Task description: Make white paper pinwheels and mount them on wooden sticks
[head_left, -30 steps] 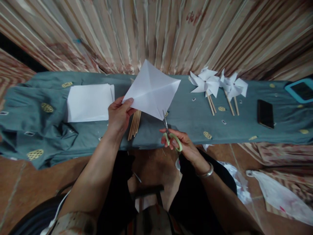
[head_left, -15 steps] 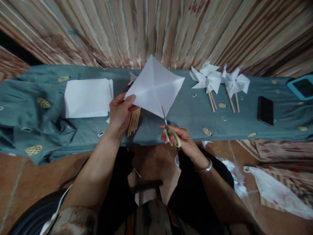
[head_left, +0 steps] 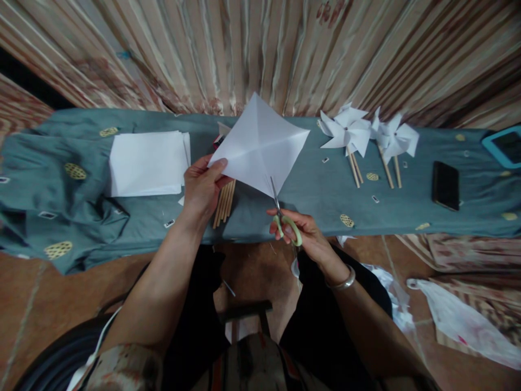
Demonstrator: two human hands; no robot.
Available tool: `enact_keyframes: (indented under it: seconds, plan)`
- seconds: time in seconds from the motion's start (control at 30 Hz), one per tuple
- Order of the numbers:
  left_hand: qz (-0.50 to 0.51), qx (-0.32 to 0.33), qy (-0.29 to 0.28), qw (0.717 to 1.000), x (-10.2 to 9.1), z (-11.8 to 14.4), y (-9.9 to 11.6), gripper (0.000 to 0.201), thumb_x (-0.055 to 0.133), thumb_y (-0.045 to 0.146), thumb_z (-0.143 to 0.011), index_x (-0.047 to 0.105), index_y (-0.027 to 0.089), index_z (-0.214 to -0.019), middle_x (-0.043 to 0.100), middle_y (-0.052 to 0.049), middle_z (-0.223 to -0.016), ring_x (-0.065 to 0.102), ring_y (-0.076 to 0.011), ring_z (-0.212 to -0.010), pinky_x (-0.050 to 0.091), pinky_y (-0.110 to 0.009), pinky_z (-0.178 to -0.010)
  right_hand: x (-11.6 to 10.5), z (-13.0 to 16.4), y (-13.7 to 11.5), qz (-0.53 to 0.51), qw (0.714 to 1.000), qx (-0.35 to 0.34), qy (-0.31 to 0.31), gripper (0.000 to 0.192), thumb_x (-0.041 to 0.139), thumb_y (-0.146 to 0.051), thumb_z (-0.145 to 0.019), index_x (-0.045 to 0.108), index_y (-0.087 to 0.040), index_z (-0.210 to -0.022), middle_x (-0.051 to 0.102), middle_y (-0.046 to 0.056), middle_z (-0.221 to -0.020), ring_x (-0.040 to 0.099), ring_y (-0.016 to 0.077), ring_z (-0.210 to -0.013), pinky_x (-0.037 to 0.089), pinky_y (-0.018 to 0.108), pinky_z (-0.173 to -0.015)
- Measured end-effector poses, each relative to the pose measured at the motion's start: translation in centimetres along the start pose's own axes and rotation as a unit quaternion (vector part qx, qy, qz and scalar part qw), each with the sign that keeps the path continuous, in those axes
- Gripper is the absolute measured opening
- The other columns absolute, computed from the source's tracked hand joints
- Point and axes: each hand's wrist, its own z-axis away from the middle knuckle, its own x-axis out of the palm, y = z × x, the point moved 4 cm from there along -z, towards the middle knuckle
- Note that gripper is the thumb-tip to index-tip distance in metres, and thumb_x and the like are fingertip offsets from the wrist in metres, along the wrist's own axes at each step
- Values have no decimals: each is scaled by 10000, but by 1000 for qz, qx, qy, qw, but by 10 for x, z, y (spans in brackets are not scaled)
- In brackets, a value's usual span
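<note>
Left hand (head_left: 202, 187): raised above the near edge of the table, thumb on top and fingers beneath, pinched shut at shoulder-forward reach. Left forearm: bare, running diagonally up from lower left. Right hand (head_left: 299, 231): lower and nearer the body (just off that near edge), fingers curled closed through loops, knuckles up. Right wrist: slightly bent, carrying a metal bangle. Right forearm: bare, from lower right.

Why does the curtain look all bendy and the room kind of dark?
In the head view, the wide lens bends the striped curtain and curves the cloth-covered table toward the edges. The light is dim, so the lap is nearly black. The white paper in the left hand looks brightest, and the scissors in the right hand look fairly sharp.
</note>
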Motion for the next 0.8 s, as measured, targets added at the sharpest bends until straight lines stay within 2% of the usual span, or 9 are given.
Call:
enact_keyframes:
  seconds: [0.17, 0.43, 0.67, 0.8]
  plan:
    - [-2, 0, 2, 1000, -1, 0, 0, 125, 763, 151, -695, 670, 192, -767, 733, -20, -814, 714, -199, -913, 602, -310, -793, -2, 0, 4, -3, 1000, -1, 9, 412, 734, -455, -777, 702, -232, -1123, 648, -1, -766, 547, 105, -627, 493, 264, -563]
    - [1, 16, -11, 1000, -1, 0, 1, 101, 750, 137, -703, 683, 189, -758, 735, -14, -801, 713, -169, -825, 600, -276, -747, -2, 0, 5, -4, 1000, 18, 13, 391, 754, -402, -768, 704, -238, -1119, 659, -13, -752, 550, 94, -613, 497, 249, -566]
    - [-3, 10, -3, 1000, -1, 0, 2, 106, 757, 148, -699, 685, 183, -769, 737, -27, -835, 722, -206, -895, 605, -341, -801, -2, -2, 9, -11, 999, 24, 18, 378, 768, -395, -752, 715, -236, -1090, 660, -21, -723, 544, 86, -591, 506, 246, -567]
    - [-3, 12, 0, 1000, -2, -1, 1, 117, 766, 154, -689, 677, 182, -758, 733, -21, -807, 722, -207, -893, 607, -341, -798, -2, -2, 10, -16, 1000, 19, 19, 355, 768, -366, -755, 718, -246, -1085, 655, -28, -712, 536, 82, -572, 494, 241, -548]
